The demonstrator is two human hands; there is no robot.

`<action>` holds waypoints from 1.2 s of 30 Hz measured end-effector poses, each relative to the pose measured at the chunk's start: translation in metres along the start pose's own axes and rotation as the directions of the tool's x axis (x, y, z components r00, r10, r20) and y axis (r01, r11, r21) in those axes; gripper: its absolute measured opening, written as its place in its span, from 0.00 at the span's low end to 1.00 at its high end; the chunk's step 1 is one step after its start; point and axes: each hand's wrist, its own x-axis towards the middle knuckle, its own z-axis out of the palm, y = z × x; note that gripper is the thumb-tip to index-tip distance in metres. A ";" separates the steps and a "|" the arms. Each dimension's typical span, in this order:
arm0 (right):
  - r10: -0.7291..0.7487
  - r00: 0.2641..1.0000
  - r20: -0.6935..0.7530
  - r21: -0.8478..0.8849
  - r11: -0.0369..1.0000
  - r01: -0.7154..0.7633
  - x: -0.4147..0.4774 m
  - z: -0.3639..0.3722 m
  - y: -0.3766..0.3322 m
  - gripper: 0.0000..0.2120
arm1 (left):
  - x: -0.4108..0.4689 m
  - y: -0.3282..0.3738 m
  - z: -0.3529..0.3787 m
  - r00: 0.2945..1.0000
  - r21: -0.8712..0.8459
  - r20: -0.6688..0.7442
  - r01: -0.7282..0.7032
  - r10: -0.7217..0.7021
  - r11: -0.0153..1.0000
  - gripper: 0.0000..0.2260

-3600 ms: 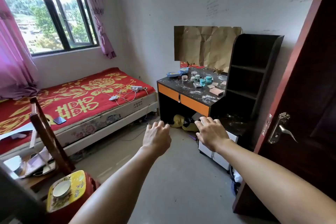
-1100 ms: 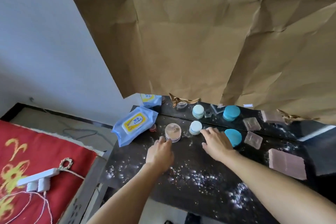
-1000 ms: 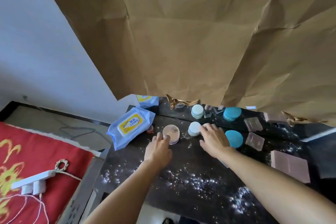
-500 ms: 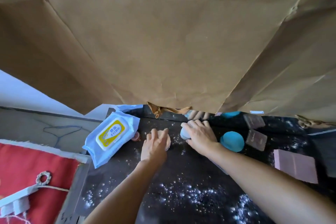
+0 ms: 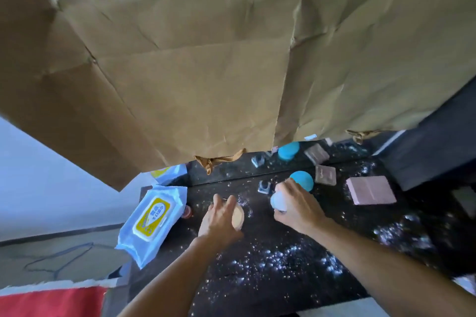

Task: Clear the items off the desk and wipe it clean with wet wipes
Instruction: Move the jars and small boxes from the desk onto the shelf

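1. The desk (image 5: 257,280) had a dark top, scattered all over with white specks and powder, thickest on the near right.
2. The left hand (image 5: 221,219) was curled over a round tan-lidded jar (image 5: 239,215) near the middle of the desk, its fingers wrapped round the jar's far edge.
3. The right hand (image 5: 300,207) gripped a small pale jar (image 5: 279,201) just to the right of the first, with fingers closed across its top. Whether either jar was touching the desk could not be told.
4. A teal jar (image 5: 303,179) stood just beyond the right hand, and a small clear square piece (image 5: 264,186) sat to its left.
5. Further right lay a small pinkish clear case (image 5: 325,175) and then a flat pink box (image 5: 371,190), both on the desk top.
6. A pack of wet wipes (image 5: 154,219), blue with a yellow label, lay on the desk's left edge and hung partly over it. A small red thing (image 5: 186,211) rested between the pack and the left hand.
7. Creased brown paper (image 5: 193,59) hung over the far side and filled most of the view. Below its torn edge a strip of mirror (image 5: 231,170) reflected the items.
8. A dark shelf unit (image 5: 438,152) stood at the far right, and a red bedspread (image 5: 51,301) showed at the near left.
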 end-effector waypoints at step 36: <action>0.630 0.745 -0.219 0.173 0.777 -0.605 -0.326 -0.165 0.439 0.23 | 0.061 0.576 0.115 0.834 0.188 -0.011 -0.541 0.552 0.820 0.36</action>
